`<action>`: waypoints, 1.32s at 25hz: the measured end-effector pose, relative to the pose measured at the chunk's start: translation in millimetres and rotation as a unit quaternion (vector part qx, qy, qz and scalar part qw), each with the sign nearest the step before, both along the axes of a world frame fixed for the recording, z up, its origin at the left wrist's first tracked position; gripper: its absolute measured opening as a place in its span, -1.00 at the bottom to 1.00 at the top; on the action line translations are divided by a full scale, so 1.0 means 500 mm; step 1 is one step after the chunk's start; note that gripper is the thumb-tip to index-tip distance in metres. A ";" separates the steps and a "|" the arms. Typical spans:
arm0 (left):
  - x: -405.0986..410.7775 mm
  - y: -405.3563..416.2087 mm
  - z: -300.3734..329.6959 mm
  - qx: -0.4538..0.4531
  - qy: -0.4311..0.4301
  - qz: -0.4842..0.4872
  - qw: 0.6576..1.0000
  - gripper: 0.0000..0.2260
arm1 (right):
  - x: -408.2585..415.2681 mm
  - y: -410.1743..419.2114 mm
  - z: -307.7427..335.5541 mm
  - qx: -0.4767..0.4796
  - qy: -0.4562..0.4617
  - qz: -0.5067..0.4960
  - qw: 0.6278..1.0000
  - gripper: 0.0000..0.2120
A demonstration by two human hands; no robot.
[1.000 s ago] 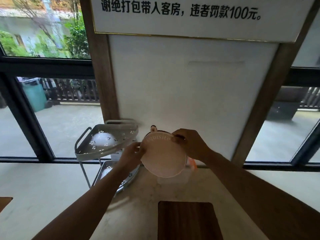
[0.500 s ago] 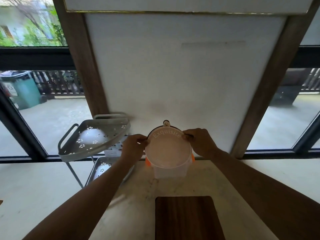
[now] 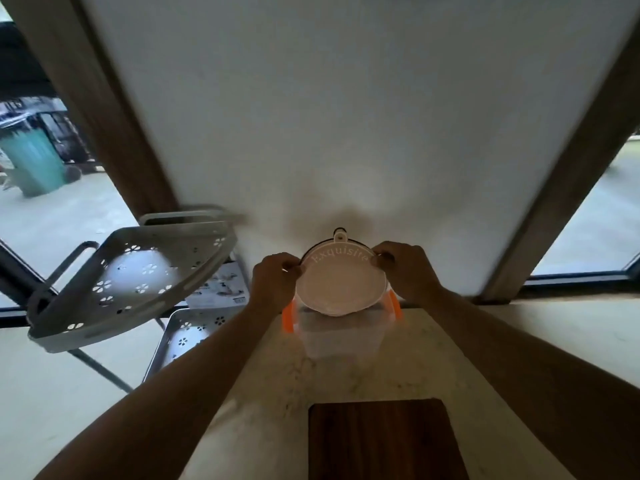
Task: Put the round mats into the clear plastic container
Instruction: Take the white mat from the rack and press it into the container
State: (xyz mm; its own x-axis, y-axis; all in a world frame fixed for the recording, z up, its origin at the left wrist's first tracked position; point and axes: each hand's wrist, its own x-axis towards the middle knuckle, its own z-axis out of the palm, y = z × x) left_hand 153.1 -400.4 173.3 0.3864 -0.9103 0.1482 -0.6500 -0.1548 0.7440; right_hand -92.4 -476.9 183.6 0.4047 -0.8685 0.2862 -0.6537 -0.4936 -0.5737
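Your clear plastic container with orange side clips (image 3: pixel 341 337) sits on the pale marble counter (image 3: pixel 450 341) at the wall. Over its mouth you hold the pale pink round mats (image 3: pixel 341 284), tilted. Your left hand (image 3: pixel 273 282) and right hand (image 3: pixel 405 271) pinch opposite rims. They look light and bendy; keep to the edges.

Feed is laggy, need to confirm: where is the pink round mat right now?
In the head view, the pink round mat sits mid-frame, tilted over the clear plastic container, pinched at its edges by the left hand and right hand.
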 end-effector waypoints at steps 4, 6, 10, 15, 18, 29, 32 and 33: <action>0.000 -0.043 -0.061 0.008 -0.041 0.006 0.999 -0.89 | 0.008 -0.048 -0.076 0.016 0.003 -0.013 1.000 -0.87; 0.004 -0.062 -0.100 0.016 -0.047 0.010 0.999 -0.89 | 0.015 -0.067 -0.112 0.030 -0.003 -0.011 0.999 -0.89; 0.013 -0.092 -0.167 0.028 -0.054 0.009 0.998 -0.89 | 0.031 -0.102 -0.171 0.041 0.004 -0.010 0.999 -0.89; 0.016 -0.107 -0.201 0.010 -0.046 0.017 0.999 -0.88 | 0.044 -0.116 -0.210 0.000 0.003 -0.013 1.000 -0.90; 0.016 -0.111 -0.212 0.003 -0.054 0.010 0.998 -0.86 | 0.050 -0.114 -0.226 -0.013 -0.003 -0.025 1.000 -0.87; -0.007 -0.104 -0.251 -0.008 -0.166 0.005 0.986 -0.76 | 0.052 -0.108 -0.255 -0.013 0.025 -0.031 0.999 -0.76; -0.010 -0.102 -0.251 -0.018 -0.192 -0.003 0.981 -0.78 | 0.054 -0.107 -0.260 -0.027 0.039 -0.034 0.998 -0.78; -0.011 -0.101 -0.252 -0.023 -0.201 -0.008 0.979 -0.78 | 0.053 -0.107 -0.263 -0.029 0.046 -0.034 0.998 -0.78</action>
State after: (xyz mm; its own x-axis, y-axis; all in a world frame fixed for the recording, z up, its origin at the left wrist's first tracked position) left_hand 147.6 -450.7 47.1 0.2736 -0.9045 0.3273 -0.8943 -0.1140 0.4327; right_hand -65.7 -530.3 52.3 0.3719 -0.8780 0.3013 -0.7359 -0.4767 -0.4808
